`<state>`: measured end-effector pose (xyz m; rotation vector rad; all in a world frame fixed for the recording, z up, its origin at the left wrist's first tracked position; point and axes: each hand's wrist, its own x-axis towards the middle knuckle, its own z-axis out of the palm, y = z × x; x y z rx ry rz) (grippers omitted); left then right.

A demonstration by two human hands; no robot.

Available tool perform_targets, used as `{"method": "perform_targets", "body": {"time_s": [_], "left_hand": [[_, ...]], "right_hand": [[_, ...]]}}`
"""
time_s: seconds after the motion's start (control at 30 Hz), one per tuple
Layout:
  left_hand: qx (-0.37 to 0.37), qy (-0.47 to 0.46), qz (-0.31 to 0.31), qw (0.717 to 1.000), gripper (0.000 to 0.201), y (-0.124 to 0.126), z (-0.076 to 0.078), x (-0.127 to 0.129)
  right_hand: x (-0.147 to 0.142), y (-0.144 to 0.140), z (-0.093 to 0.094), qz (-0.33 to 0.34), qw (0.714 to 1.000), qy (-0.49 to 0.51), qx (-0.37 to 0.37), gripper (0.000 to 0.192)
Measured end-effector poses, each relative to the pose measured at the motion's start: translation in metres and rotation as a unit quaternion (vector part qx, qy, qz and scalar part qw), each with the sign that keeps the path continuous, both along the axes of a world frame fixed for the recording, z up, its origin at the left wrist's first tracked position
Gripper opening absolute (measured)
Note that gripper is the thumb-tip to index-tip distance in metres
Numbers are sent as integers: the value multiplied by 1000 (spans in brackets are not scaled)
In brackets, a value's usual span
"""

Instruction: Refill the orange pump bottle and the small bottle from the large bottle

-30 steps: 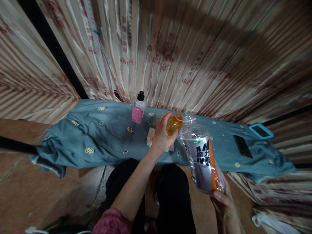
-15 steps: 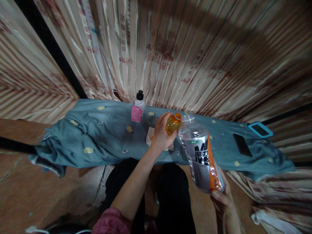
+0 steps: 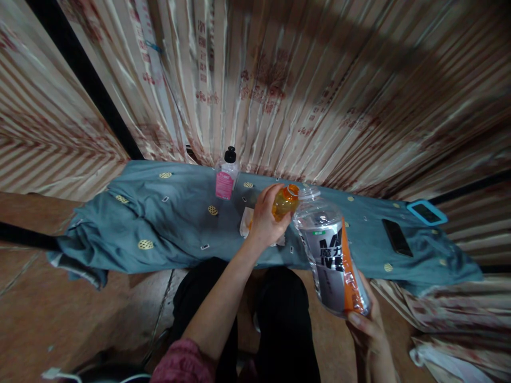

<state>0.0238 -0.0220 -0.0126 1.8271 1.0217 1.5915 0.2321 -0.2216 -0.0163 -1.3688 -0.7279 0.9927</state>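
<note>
My left hand (image 3: 265, 219) is wrapped round a small amber bottle (image 3: 285, 203), its orange neck tipped toward the right. Against that neck, or very close to it, is the open mouth of a large clear plastic bottle (image 3: 325, 250) with a silver and orange label. This bigger bottle leans up and to the left, and my right hand (image 3: 369, 314) grips it near its base. Whether liquid passes between the two necks I cannot tell. Behind my left wrist, partly hidden, lies a whitish crumpled wrapper or tissue (image 3: 245, 222) with something orange on it.
A clear bottle with a pink label and black cap (image 3: 225, 181) stands at the back of the narrow cloth-covered surface (image 3: 179, 223). To the right lie a black phone (image 3: 397, 238) and a blue-framed device (image 3: 427, 211). A patterned curtain (image 3: 271, 106) hangs close behind.
The amber bottle's neck has tilted slightly further right toward the large bottle's mouth. Both hands keep their hold, with only small shifts.
</note>
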Motion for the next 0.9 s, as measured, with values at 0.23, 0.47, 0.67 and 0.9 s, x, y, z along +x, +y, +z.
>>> {"method": "perform_targets", "body": {"time_s": [0.23,0.47,0.67,0.9], "left_hand": [[-1,-3,-2,1000,62,0,-1,-1],[4,-8,-7,1000,61,-1,0,-1],[-8,1,-2,1000,61,-1,1,0],[-2,13,5,1000,62,0,0,-1]], "right_hand": [[1,-1,-2,11,1000,-2,7,92],[7,-2,-7,29,999,-23,11,91],[12,-3,-12,47,996,-68,15,93],[19,-4,-10,34,987,-156,24,93]]}}
